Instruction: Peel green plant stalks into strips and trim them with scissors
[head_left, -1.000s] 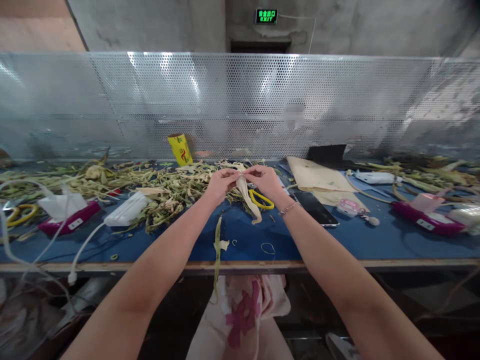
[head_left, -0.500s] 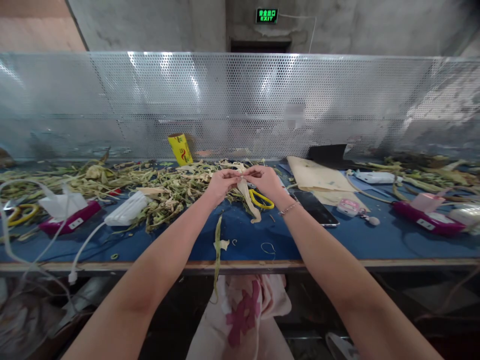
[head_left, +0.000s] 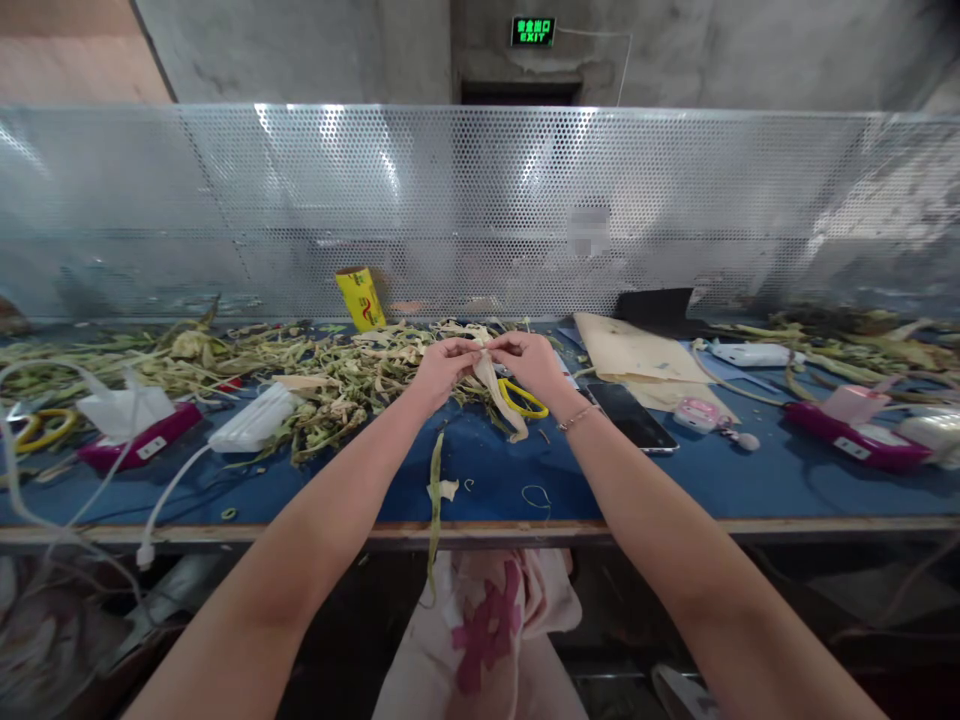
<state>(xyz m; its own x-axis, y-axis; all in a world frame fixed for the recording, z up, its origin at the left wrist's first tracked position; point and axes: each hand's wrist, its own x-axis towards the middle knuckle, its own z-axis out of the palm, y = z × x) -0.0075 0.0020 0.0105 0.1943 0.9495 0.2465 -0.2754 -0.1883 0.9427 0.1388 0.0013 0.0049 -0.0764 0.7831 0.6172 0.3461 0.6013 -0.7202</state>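
Both hands meet above the blue table, pinching the top of a pale, wilted petal-like plant piece (head_left: pixel 496 398) that hangs down between them. My left hand (head_left: pixel 444 368) grips it from the left with fingertips and thumb. From the right, my right hand (head_left: pixel 531 360) does the same, fingertips nearly touching the left ones. Just behind the hanging piece lie yellow-handled scissors (head_left: pixel 529 400), their blades hidden. A heap of dried green plant scraps (head_left: pixel 345 385) spreads to the left of my hands. Nearer the edge, a long green strip (head_left: pixel 435 490) droops over the front.
Left stand a white power bank (head_left: pixel 253 416), a purple tissue holder (head_left: pixel 142 440) and a yellow box (head_left: pixel 361 298). Right lie a phone (head_left: pixel 631 416), brown paper (head_left: pixel 641 350), a pink case (head_left: pixel 697 414) and another purple holder (head_left: pixel 859 440). A perforated metal screen (head_left: pixel 480 200) closes off the back.
The lower end of the hanging plant piece has swung slightly to the right. Both hands stay in nearly the same place, still pinching it.
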